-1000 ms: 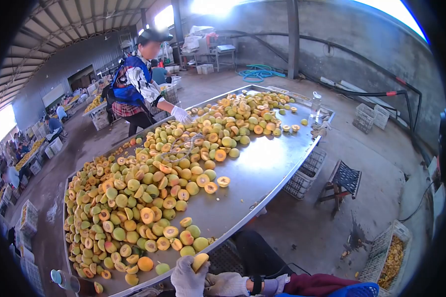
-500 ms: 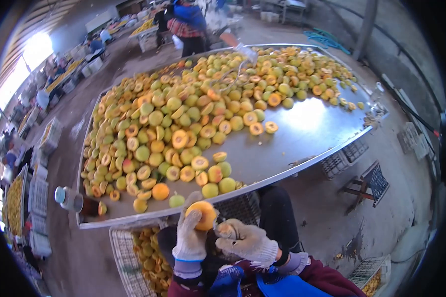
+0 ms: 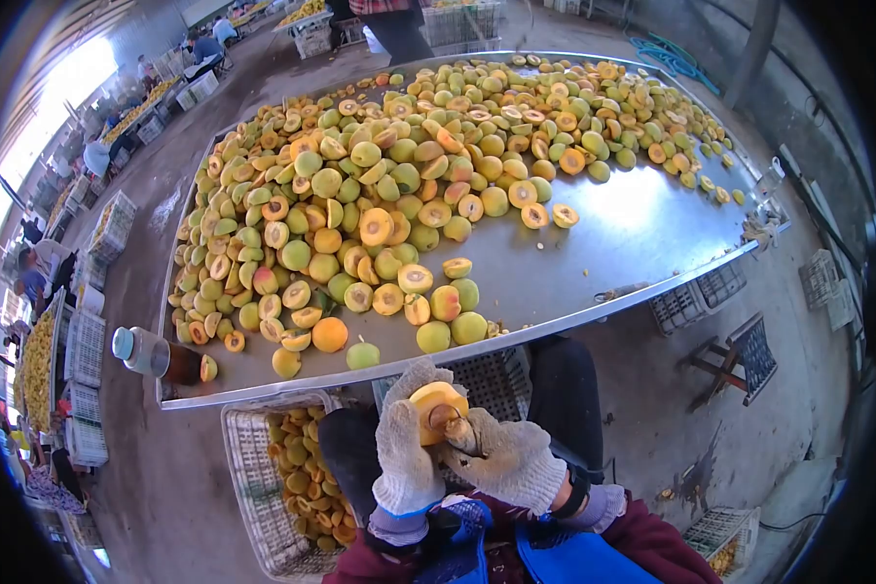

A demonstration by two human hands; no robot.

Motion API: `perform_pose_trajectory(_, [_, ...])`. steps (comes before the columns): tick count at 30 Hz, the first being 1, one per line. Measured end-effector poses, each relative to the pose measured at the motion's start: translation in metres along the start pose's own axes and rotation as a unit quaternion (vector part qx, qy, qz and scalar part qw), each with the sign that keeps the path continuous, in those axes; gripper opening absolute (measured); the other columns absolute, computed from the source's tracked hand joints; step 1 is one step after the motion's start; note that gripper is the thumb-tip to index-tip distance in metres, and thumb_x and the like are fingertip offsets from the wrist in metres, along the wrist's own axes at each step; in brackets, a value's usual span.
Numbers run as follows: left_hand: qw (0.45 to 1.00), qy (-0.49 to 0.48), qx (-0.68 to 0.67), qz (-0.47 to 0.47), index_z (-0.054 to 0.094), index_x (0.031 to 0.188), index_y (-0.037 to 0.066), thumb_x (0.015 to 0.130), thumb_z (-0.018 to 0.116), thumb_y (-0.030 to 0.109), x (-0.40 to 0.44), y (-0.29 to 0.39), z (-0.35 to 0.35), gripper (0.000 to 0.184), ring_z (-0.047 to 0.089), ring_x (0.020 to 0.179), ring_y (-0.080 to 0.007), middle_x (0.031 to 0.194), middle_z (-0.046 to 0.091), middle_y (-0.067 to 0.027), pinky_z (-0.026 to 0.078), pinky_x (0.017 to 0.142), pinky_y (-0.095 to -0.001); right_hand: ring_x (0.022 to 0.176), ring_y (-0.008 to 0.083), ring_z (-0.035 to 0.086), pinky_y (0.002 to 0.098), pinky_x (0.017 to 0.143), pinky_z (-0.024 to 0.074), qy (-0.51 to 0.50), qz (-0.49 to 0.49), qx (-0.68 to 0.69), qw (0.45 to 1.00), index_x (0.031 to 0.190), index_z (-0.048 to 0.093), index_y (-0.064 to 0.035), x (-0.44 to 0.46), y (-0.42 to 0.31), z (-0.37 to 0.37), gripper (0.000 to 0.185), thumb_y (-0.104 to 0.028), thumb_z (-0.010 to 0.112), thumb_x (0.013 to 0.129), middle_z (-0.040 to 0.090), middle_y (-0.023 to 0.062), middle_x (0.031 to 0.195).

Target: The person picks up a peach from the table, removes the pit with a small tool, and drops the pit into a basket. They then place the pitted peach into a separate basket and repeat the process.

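Observation:
My left hand (image 3: 407, 448), in a pale knit glove, is wrapped round a yellow-orange fruit half (image 3: 436, 407) just past the table's near edge. Against that fruit works my right hand (image 3: 509, 461), gloved too, its fingers closed round a small tool (image 3: 455, 429) whose shape is mostly hidden. The tool's end touches the middle of the fruit. Beyond both hands, a big heap of halved green and orange fruit (image 3: 360, 209) covers much of the metal table (image 3: 594, 263).
At the table's left corner lies a bottle (image 3: 149, 354) with brown liquid. Below the near edge sits a white crate (image 3: 263, 506) of fruit halves. A stool (image 3: 746, 358) stands at right. A person (image 3: 394, 29) stands behind the table.
The view has tilted down and turned. My hands have come together, with the right hand's tool now at the fruit. The co-worker's gloved hand no longer shows over the heap.

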State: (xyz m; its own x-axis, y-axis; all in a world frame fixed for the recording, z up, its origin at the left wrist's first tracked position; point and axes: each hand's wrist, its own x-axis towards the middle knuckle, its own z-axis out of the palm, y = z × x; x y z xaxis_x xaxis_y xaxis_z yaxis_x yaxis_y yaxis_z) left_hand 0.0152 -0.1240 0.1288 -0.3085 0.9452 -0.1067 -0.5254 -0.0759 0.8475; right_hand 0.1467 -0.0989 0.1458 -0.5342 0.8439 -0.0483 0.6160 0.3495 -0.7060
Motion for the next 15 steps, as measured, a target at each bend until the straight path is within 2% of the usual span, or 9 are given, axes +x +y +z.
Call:
perform_pose_trajectory(2, [1.000, 0.002, 0.000, 0.024, 0.046, 0.132, -0.002, 0.099, 0.046, 0.048, -0.001, 0.000, 0.002, 0.060, 0.060, 0.103, -0.0223, 0.115, 0.061, -0.0137, 0.048, 0.092, -0.0358, 0.063, 0.0339, 0.065, 0.0457, 0.053, 0.0497, -0.028, 0.021, -0.002, 0.999, 0.100, 0.054, -0.0131, -0.001, 0.000, 0.000, 0.036, -0.046, 0.059, 0.087, 0.064, 0.0119, 0.068])
perform_pose_trajectory(4, [0.993, -0.024, 0.064, 0.091, 0.049, 0.130, -0.003, 0.100, 0.047, 0.040, 0.001, 0.002, 0.003, 0.053, 0.062, 0.099, -0.0220, 0.113, 0.063, -0.0146, 0.050, 0.089, -0.0348, 0.065, 0.0352, 0.065, 0.0454, 0.056, 0.0506, -0.039, 0.016, 0.029, 0.999, 0.104, 0.054, -0.0129, -0.003, 0.002, 0.001, 0.038, -0.047, 0.059, 0.087, 0.065, 0.0134, 0.070])
perform_pose_trajectory(8, [0.993, 0.008, 0.098, 0.069, 0.054, 0.125, -0.004, 0.100, 0.049, 0.035, 0.003, 0.009, 0.005, 0.046, 0.064, 0.093, -0.0205, 0.108, 0.066, -0.0138, 0.052, 0.084, -0.0329, 0.063, 0.0306, 0.066, 0.0417, 0.057, 0.0512, -0.088, 0.042, 0.102, 0.990, 0.108, 0.055, -0.0127, 0.000, -0.004, -0.008, 0.039, -0.046, 0.060, 0.087, 0.066, 0.0120, 0.069])
perform_pose_trajectory(10, [0.986, -0.011, 0.161, 0.041, 0.060, 0.117, -0.004, 0.100, 0.050, 0.026, 0.005, 0.014, 0.001, 0.036, 0.065, 0.091, -0.0192, 0.106, 0.067, -0.0131, 0.052, 0.082, -0.0315, 0.056, 0.0196, 0.064, 0.0347, 0.053, 0.0494, -0.183, 0.131, 0.265, 0.938, 0.108, 0.057, -0.0122, 0.001, -0.008, -0.015, 0.035, -0.042, 0.061, 0.089, 0.065, 0.0063, 0.068])
perform_pose_trajectory(11, [0.986, -0.011, 0.162, 0.040, 0.060, 0.117, -0.004, 0.100, 0.050, 0.026, 0.006, 0.016, 0.000, 0.036, 0.065, 0.091, -0.0192, 0.106, 0.067, -0.0131, 0.052, 0.082, -0.0315, 0.056, 0.0196, 0.064, 0.0347, 0.053, 0.0494, -0.183, 0.132, 0.266, 0.937, 0.108, 0.057, -0.0122, 0.002, -0.009, -0.021, 0.035, -0.042, 0.061, 0.089, 0.065, 0.0063, 0.068])
perform_pose_trajectory(13, [0.958, -0.037, 0.273, 0.079, 0.063, 0.113, -0.003, 0.097, 0.053, 0.016, 0.007, 0.022, 0.000, 0.027, 0.067, 0.089, -0.0181, 0.101, 0.069, -0.0138, 0.053, 0.080, -0.0303, 0.052, 0.0095, 0.057, 0.0269, 0.047, 0.0445, -0.311, 0.225, 0.416, 0.824, 0.102, 0.058, -0.0119, 0.006, -0.010, -0.030, 0.027, -0.037, 0.061, 0.091, 0.060, 0.0006, 0.064])
perform_pose_trajectory(14, [0.958, -0.037, 0.273, 0.077, 0.063, 0.113, -0.003, 0.097, 0.053, 0.016, 0.007, 0.026, 0.001, 0.027, 0.067, 0.089, -0.0181, 0.101, 0.069, -0.0138, 0.053, 0.080, -0.0303, 0.052, 0.0095, 0.057, 0.0269, 0.047, 0.0445, -0.311, 0.226, 0.417, 0.824, 0.102, 0.058, -0.0119, 0.007, -0.008, -0.032, 0.027, -0.037, 0.061, 0.091, 0.060, 0.0006, 0.064])
perform_pose_trajectory(15, [0.943, -0.047, 0.318, 0.082, 0.064, 0.111, -0.002, 0.094, 0.056, 0.013, 0.006, 0.031, 0.003, 0.024, 0.068, 0.086, -0.0199, 0.101, 0.069, -0.0148, 0.054, 0.078, -0.0310, 0.051, 0.0083, 0.054, 0.0250, 0.045, 0.0420, -0.346, 0.236, 0.444, 0.792, 0.100, 0.058, -0.0119, 0.007, -0.004, -0.033, 0.024, -0.034, 0.062, 0.091, 0.057, -0.0002, 0.062])
